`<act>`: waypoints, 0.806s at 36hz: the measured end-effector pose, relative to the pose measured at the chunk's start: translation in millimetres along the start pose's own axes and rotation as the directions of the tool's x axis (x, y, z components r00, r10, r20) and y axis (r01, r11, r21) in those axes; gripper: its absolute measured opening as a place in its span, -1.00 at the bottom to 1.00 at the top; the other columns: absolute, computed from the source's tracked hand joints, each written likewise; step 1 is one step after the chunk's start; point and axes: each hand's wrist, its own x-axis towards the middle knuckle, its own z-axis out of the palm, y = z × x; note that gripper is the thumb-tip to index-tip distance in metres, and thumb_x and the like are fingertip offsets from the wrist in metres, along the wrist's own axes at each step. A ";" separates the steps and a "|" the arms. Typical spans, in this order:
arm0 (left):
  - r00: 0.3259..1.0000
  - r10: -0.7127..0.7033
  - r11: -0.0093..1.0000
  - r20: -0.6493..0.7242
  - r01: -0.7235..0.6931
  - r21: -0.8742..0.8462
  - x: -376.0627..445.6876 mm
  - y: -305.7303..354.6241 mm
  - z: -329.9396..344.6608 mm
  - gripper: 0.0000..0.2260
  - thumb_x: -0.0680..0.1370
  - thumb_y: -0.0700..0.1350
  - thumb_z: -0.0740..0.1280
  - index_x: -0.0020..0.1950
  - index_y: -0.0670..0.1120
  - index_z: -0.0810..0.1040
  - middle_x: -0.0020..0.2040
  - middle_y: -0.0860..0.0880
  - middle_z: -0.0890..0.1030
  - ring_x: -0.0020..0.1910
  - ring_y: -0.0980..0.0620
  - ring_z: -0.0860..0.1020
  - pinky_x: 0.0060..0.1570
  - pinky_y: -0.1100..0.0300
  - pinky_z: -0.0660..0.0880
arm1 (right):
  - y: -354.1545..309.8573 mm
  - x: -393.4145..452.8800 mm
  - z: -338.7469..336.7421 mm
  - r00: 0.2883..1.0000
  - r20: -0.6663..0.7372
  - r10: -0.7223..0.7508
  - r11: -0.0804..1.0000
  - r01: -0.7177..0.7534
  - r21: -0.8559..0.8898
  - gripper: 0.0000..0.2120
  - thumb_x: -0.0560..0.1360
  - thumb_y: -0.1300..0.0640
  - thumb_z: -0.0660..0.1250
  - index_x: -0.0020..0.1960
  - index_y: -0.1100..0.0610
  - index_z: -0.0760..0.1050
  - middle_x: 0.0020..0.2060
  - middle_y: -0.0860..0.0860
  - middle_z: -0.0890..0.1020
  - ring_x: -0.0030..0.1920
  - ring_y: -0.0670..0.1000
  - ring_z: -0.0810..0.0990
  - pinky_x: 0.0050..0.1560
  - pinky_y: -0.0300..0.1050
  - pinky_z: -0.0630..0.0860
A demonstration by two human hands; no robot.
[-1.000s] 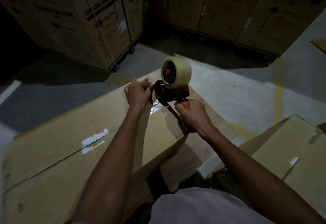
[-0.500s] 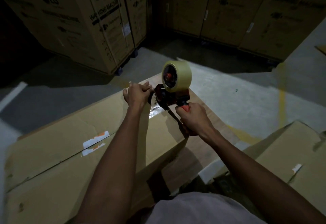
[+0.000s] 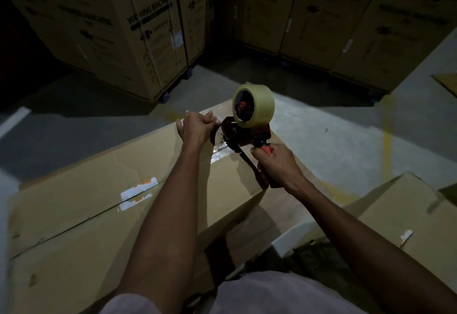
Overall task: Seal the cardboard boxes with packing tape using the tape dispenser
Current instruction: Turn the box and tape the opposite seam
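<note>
A long flat cardboard box (image 3: 81, 214) lies in front of me, its centre seam running lengthwise past a torn white label (image 3: 138, 193). My right hand (image 3: 277, 165) grips the red handle of the tape dispenser (image 3: 243, 133), which stands at the box's far end with a pale tape roll (image 3: 257, 107) on top. My left hand (image 3: 197, 129) has curled fingers pressed on the box's far end just left of the dispenser, over a shiny strip of clear tape (image 3: 220, 151). Whether its fingers pinch the tape is hidden.
A second cardboard box (image 3: 415, 217) lies low at the right. Tall printed washing-machine cartons (image 3: 118, 29) stand at the back left, and another row of cartons (image 3: 346, 24) at the back right. Grey concrete floor with a yellow line (image 3: 387, 138) lies beyond.
The dispenser and both hands stay at the box's far end. The view has drifted slightly, and my right hand has shifted a little toward me.
</note>
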 end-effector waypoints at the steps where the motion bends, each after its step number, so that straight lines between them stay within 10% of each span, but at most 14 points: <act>1: 1.000 -0.006 1.000 0.001 0.006 0.003 0.5 -0.9 0.7 -0.73 0.62 0.01 0.38 0.25 -0.07 0.69 0.37 0.07 0.58 0.47 0.14 0.39 0.47 0.06 -0.12 | 1.0 -1.8 -0.9 1.000 -0.002 0.002 1.000 -0.002 -0.007 -0.66 0.54 -0.12 0.37 -0.21 0.15 0.53 -0.41 0.10 0.65 -0.53 0.00 0.60 -0.55 -0.19 0.48; 11: 0.995 -0.005 0.982 0.095 0.023 -0.186 -7.0 1.7 -3.1 -0.69 0.61 -0.10 0.38 0.31 -0.20 0.63 0.43 -0.12 0.53 0.48 0.00 0.39 0.46 0.23 -0.05 | 16.8 -33.6 -3.4 0.996 -0.044 0.074 0.996 -0.071 0.062 -0.64 0.51 -0.16 0.35 -0.24 0.13 0.50 -0.52 0.05 0.58 -0.59 0.05 0.53 -0.56 -0.16 0.43; 15: 0.994 0.071 0.994 0.085 -0.063 -0.086 -10.1 1.1 -5.8 -0.69 0.65 -0.08 0.34 0.34 -0.20 0.60 0.44 -0.13 0.52 0.52 -0.07 0.33 0.37 0.27 -0.01 | 15.6 -38.3 6.9 0.989 -0.085 0.120 0.987 -0.110 0.121 -0.65 0.47 -0.15 0.36 -0.30 0.11 0.50 -0.53 0.05 0.56 -0.59 0.07 0.52 -0.54 -0.10 0.46; 21: 0.984 0.139 0.890 0.116 -0.175 0.420 -20.6 1.5 -7.7 -0.68 0.69 0.05 0.20 0.39 0.05 0.58 0.56 0.00 0.38 0.62 0.02 0.11 0.53 -0.23 -0.15 | 17.3 -41.0 8.7 0.990 -0.082 0.114 0.985 -0.102 0.143 -0.69 0.48 -0.13 0.35 -0.26 0.11 0.51 -0.50 0.06 0.59 -0.56 0.04 0.53 -0.53 -0.11 0.47; 29: 0.995 0.081 0.938 -0.061 -0.056 0.343 -40.1 11.0 3.1 -0.73 0.55 0.06 0.35 -0.21 -0.05 0.71 -0.12 -0.10 0.70 0.12 -0.14 0.60 0.54 -0.19 0.01 | 17.8 -40.3 7.7 0.993 -0.083 0.079 0.989 -0.068 0.128 -0.64 0.49 -0.12 0.34 -0.22 0.19 0.54 -0.46 0.08 0.58 -0.53 0.03 0.53 -0.53 -0.13 0.46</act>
